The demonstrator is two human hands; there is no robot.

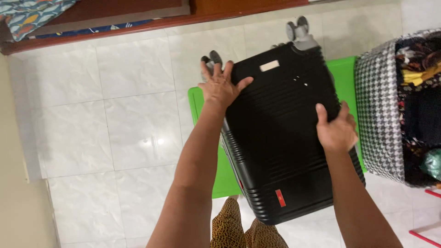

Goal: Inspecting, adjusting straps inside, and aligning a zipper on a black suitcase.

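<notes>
You are looking straight down at your own two bare arms reaching out over a black hard-shell suitcase [280,133]. The suitcase lies flat, ribbed side up, tilted a little so its wheeled end points away from you. It rests on a bright green board [204,138] that shows along its left side and at its far right corner, on a floor of pale glossy tiles [133,128].

Your left hand [221,86] is on the far left corner of the suitcase, just beside a pair of grey wheels [211,59]. Its fingers are spread wide and pressed flat, thumb lying on the black shell; it grips nothing. Your right hand [336,131] is on the right edge of the suitcase, thumb up on the top surface and fingers curled over the side, clasping the edge.

A second pair of wheels [297,30] sticks out at the far right corner. To your right, just beside the green board, stands an open bag with a black-and-white checked pattern [379,119], stuffed with dark, patterned clothes [420,92]. A dark wooden frame [138,20] runs along the far edge of the floor.
</notes>
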